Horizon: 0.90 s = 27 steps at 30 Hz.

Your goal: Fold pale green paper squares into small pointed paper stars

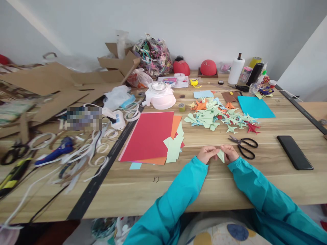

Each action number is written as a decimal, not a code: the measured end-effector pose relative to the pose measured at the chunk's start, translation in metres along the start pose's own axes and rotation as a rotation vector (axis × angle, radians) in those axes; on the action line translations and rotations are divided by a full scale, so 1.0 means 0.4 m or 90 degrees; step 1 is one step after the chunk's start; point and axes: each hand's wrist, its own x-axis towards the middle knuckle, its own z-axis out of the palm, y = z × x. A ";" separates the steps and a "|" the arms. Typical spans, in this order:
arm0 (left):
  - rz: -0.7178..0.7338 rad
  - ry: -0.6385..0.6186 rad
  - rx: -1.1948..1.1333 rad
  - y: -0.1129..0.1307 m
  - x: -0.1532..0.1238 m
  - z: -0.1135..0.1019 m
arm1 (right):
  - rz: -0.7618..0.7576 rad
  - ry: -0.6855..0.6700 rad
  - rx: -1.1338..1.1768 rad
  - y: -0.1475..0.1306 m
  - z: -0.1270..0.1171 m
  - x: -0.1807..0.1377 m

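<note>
A small piece of pale green folded paper (pixel 221 156) is pinched between my two hands, its pointed end toward me. My left hand (pixel 207 154) closes on its left side, and my right hand (pixel 229 153) grips it from the right. Just beyond my right hand lies a pair of black-handled scissors (pixel 245 147), blades pointing left. Behind the hands spreads a heap of folded paper cranes (pixel 208 114), mostly pale green with some orange, blue and red. Pale green paper pieces (pixel 174 148) rest to the left, partly over red paper sheets (pixel 150 136).
A black phone (pixel 295 152) lies at the right, and a turquoise sheet (pixel 255 106) behind it. Tape (pixel 181 107), a paper towel roll (pixel 236 70) and red pincushions (pixel 208 67) stand farther back. Cables, a blue glue gun (pixel 57 149) and cardboard (pixel 38 80) clutter the left side.
</note>
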 end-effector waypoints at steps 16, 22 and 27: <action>0.024 0.140 -0.034 0.003 0.006 0.001 | -0.025 0.041 -0.006 -0.003 0.004 0.006; 0.009 0.205 -0.063 -0.004 0.014 -0.010 | -0.055 -0.006 -0.072 -0.031 0.023 -0.006; -0.044 0.153 -0.184 -0.002 0.019 -0.012 | -0.075 -0.014 -0.100 -0.036 0.033 -0.014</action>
